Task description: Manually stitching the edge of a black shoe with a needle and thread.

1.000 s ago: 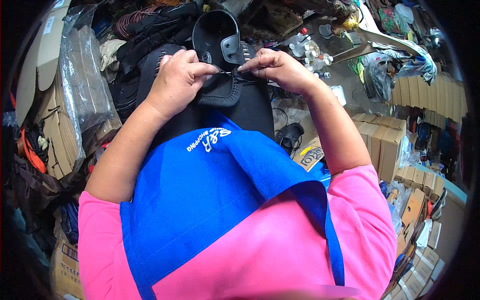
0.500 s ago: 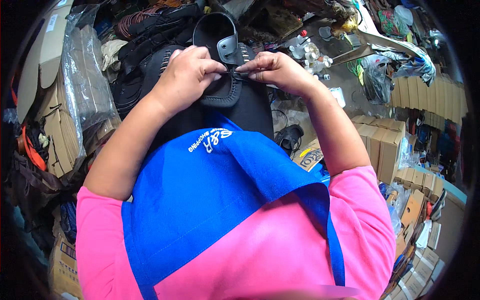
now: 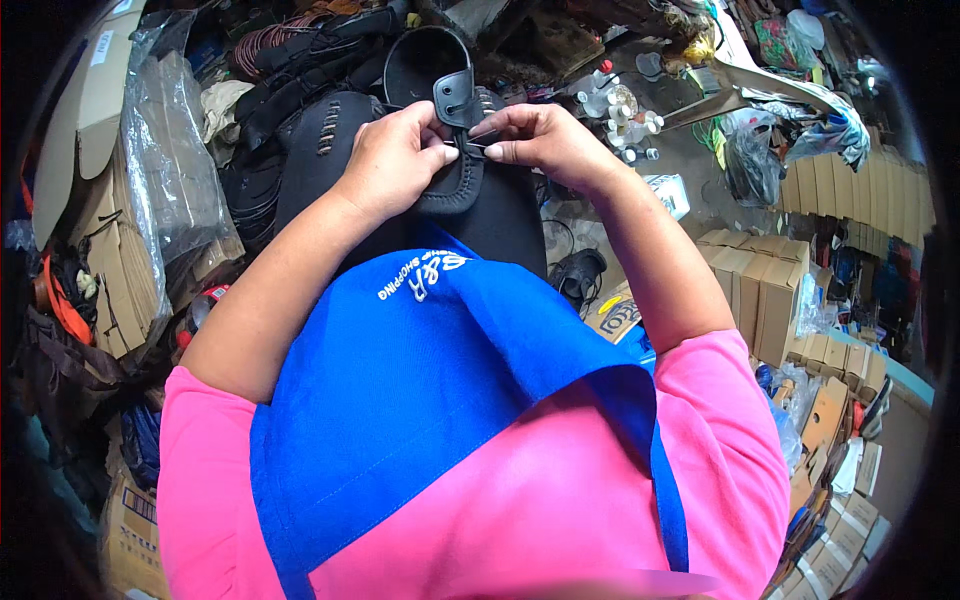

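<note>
Setting: cramped shoe workshop, seen from above; work surface hidden under person's lap and clutter, so none to list. Floor/bench area ahead, grey and stained, w/ small white bottles (image 3: 612,112), approx. 5–6, exact no. cannot tell. Left side: 1 stack flattened cardboard in clear plastic wrap (image 3: 170,180). Right side: row of brown cardboard boxes (image 3: 790,290), at least 8, more trailing to lower right, too small to count. Behind the hands: heap of dark leather pieces (image 3: 300,90), no. unclear. Item in hand: 1 black leather sandal (image 3: 440,130), held up over the lap at top centre, sole end pointing away, 1 strap tab w/ holes standing up at its middle. Left hand (image 3: 392,162): 1, fingers curled shut on sandal's near edge, thumb pressing top by the strap. Right hand (image 3: 540,140): 1, thumb and forefinger pinched closed on the thin dark strap end just beside the tab; other fingers folded. Hands nearly touching across the strap. Below sandal: 1 black padded sheet (image 3: 500,225) across the knees. Person wears 1 pink short-sleeved top (image 3: 560,520) and 1 blue apron (image 3: 420,400) w/ white lettering. 1 dark shoe (image 3: 578,272) lies on floor right of the knee, near the boxes.
</note>
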A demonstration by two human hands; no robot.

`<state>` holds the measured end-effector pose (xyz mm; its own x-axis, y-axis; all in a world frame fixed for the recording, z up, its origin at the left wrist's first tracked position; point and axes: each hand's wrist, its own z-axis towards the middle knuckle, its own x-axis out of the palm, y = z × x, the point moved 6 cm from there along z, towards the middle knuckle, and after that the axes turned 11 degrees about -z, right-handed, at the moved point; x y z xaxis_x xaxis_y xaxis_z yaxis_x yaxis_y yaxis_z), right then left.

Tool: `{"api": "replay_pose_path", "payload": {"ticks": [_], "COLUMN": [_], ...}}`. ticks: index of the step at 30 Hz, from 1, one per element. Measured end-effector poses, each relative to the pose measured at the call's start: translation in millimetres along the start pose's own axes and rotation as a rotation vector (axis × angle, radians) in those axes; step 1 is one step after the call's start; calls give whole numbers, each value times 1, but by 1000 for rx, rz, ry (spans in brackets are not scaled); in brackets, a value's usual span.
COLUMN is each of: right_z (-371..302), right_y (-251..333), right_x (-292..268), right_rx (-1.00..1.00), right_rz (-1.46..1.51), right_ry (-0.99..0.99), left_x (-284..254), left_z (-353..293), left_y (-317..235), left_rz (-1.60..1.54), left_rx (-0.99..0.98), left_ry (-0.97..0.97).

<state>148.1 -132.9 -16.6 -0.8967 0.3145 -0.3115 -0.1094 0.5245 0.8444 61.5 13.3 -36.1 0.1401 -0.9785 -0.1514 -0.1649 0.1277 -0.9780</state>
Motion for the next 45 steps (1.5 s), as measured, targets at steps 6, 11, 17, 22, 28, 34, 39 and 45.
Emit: {"api": "replay_pose_path", "payload": {"ticks": [6,11,17,22,28,34,39,45], "right_z": [8,13,4,-5,-33,0,-12,-37], "right_y": [14,7,-7,-17,3,-6,12,59], "right_x": [-1,-7,-18,-17,-38,-52,-57,-35], "right_rx": [19,-32,-58,-16,-94,-73,-33,-487], "right_rz": [-261,-91,7,-214,-172,-624,-917,-861], "right_ry": [-30,24,-18,-95,-240,-356,-434,-560], "left_x": [2,-10,-16,-11,-5,1,-1,1], "left_z": [0,-9,-19,-12,-11,-11,-12,-10], "left_y": [-20,-49,-40,-36,-38,-47,-44,-42], "left_rz": [62,578,569,498,514,579,593,622], "left_rx": [80,360,261,166,240,360,308,289], "left_ry": [27,51,96,136,165,163,171,191]}}
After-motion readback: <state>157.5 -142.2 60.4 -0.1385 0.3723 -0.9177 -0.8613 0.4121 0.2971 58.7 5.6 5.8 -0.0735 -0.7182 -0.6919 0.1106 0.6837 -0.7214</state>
